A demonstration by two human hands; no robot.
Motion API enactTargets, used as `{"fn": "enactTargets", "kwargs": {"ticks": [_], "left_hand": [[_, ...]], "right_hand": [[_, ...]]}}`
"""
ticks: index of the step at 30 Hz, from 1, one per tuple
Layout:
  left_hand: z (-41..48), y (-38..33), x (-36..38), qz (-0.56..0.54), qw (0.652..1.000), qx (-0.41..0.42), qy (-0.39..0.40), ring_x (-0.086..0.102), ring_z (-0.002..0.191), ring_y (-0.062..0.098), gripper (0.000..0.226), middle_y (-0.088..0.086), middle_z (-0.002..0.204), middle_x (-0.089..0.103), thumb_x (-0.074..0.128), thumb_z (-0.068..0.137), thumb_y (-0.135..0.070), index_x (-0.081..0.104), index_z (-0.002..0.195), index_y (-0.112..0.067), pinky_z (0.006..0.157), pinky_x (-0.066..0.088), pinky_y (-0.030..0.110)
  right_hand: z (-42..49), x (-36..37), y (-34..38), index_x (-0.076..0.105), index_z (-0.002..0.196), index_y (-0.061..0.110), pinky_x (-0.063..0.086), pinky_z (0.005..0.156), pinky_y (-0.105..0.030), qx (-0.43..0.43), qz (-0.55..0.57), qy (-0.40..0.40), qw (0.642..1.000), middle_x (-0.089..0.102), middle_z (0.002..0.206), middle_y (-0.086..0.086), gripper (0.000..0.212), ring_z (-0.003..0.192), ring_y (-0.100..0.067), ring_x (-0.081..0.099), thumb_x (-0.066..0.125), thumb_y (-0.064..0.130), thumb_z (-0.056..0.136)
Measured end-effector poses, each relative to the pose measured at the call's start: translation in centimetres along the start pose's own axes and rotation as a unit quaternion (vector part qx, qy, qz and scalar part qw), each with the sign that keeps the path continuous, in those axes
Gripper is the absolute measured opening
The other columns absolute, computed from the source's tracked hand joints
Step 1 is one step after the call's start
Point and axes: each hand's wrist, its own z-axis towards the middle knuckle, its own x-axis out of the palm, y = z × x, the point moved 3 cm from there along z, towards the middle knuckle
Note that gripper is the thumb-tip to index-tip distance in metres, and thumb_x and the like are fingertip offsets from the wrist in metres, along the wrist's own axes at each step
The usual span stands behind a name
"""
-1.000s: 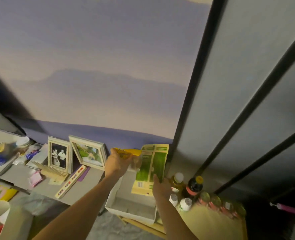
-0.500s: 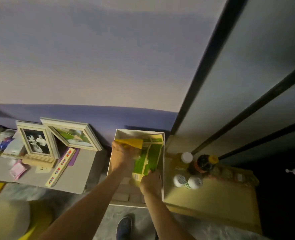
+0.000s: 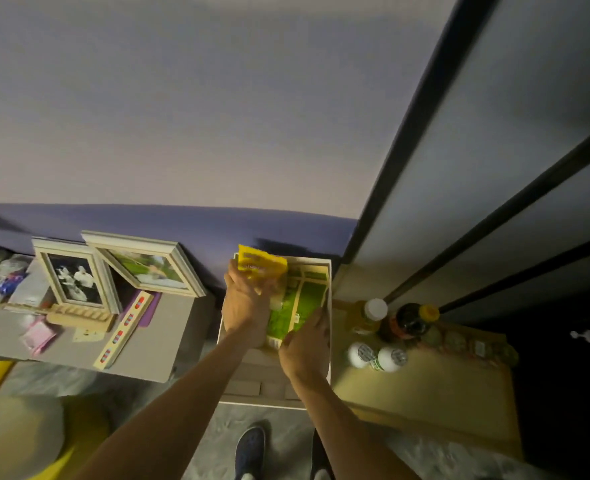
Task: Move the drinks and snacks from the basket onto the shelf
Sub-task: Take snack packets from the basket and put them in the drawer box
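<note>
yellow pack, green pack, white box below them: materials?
Yellow pack: probably thin plastic film, glossy; edge crinkles. Green pack: printed card or stiff film, flat panel with creases; can't tell which. White box: likely cardboard or painted board, matte; thin straight walls.

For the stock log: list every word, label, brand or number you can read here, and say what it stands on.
No text here can be read.
yellow packet, held in the left hand: red print, blurred.
green carton, gripped by the right hand: panels of print, too small.
white-capped bottles: label marks, blurred.
dark bottle: label unreadable.
</note>
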Motion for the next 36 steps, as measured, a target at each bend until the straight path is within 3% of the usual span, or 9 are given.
{"fn": "enactTargets", "kwargs": {"ticks": [5,8,10,12,16,22,25,29,36], "left_hand": [[-0.7,-2.4,-4.5,0.097,0.994,0.054,0.016,0.049,0.140,0.034,0.094,0.010,0.160,0.040,0.066,0.092,-0.070,0.026,0.161,-0.019,0.107,0.051,0.054],[-1.2,-3.3,-8.1,0.189,0.978,0.086,0.006,0.026,0.158,0.033,0.106,0.013,0.170,0.029,0.054,0.090,-0.081,0.025,0.165,-0.011,0.126,0.031,0.052],[-1.5,-3.8,-10.7,0.238,0.967,0.089,-0.020,0.012,0.163,0.031,0.116,0.013,0.174,0.024,0.041,0.086,-0.091,0.023,0.166,-0.009,0.130,0.021,0.052],[-2.0,-4.6,-13.4,0.256,0.962,0.077,-0.054,0.011,0.163,0.031,0.119,0.014,0.173,0.024,0.033,0.082,-0.095,0.025,0.165,-0.009,0.129,0.020,0.053],[-3.9,-7.3,-18.4,0.255,0.959,0.075,-0.097,0.044,0.145,0.036,0.113,0.015,0.157,0.046,0.035,0.080,-0.096,0.040,0.154,-0.010,0.115,0.041,0.056],[-6.9,-9.8,-22.6,0.253,0.953,0.124,-0.112,0.059,0.129,0.036,0.108,0.014,0.144,0.060,0.034,0.083,-0.096,0.052,0.147,-0.011,0.107,0.049,0.053],[-8.3,-10.5,-23.3,0.242,0.951,0.158,-0.109,0.060,0.127,0.037,0.108,0.015,0.144,0.060,0.034,0.083,-0.096,0.051,0.147,-0.009,0.105,0.051,0.054],[-10.2,-11.6,-22.8,0.235,0.946,0.207,-0.088,0.050,0.140,0.038,0.114,0.017,0.156,0.048,0.035,0.083,-0.096,0.040,0.156,-0.009,0.110,0.047,0.057],[-18.1,-15.9,-17.2,0.228,0.923,0.309,-0.009,0.049,0.139,0.040,0.110,0.016,0.153,0.050,0.034,0.083,-0.096,0.046,0.151,-0.010,0.111,0.046,0.057]], "right_hand": [[-0.6,-8.3,2.6,0.040,0.154,0.011,0.054,0.098,-0.042,-0.117,-0.060,-0.040,0.990,0.055,0.146,-0.011,0.077,0.126,-0.030,0.061,0.057,0.053,0.092],[-0.2,-13.4,3.7,0.037,0.157,0.010,0.048,0.110,-0.047,-0.162,-0.058,-0.043,0.984,0.047,0.155,-0.013,0.087,0.138,-0.034,0.051,0.047,0.065,0.090],[-0.1,-17.1,4.9,0.032,0.160,0.007,0.042,0.117,-0.047,-0.174,-0.071,-0.051,0.981,0.041,0.162,-0.016,0.097,0.145,-0.036,0.043,0.048,0.072,0.090],[-0.4,-20.3,6.0,0.030,0.161,0.007,0.043,0.117,-0.046,-0.181,-0.081,-0.073,0.977,0.039,0.163,-0.016,0.102,0.147,-0.036,0.042,0.051,0.077,0.089],[-1.9,-25.6,7.3,0.035,0.158,0.008,0.047,0.111,-0.049,-0.177,-0.097,-0.127,0.971,0.046,0.156,-0.014,0.108,0.138,-0.035,0.051,0.050,0.085,0.083],[-5.6,-30.0,7.4,0.029,0.163,0.009,0.037,0.118,-0.055,-0.132,-0.103,-0.150,0.974,0.036,0.166,-0.014,0.116,0.148,-0.038,0.042,0.041,0.091,0.083],[-8.1,-31.0,6.4,0.034,0.160,0.008,0.039,0.116,-0.055,-0.106,-0.100,-0.179,0.973,0.040,0.162,-0.015,0.112,0.145,-0.039,0.042,0.042,0.090,0.083],[-12.4,-31.6,3.1,0.040,0.154,0.009,0.044,0.108,-0.052,-0.052,-0.087,-0.226,0.969,0.050,0.151,-0.014,0.109,0.136,-0.037,0.048,0.040,0.090,0.081],[-22.1,-32.1,-8.6,0.041,0.154,0.011,0.041,0.113,-0.055,0.081,-0.027,-0.271,0.959,0.048,0.154,-0.016,0.101,0.139,-0.037,0.046,0.041,0.086,0.087]]}}
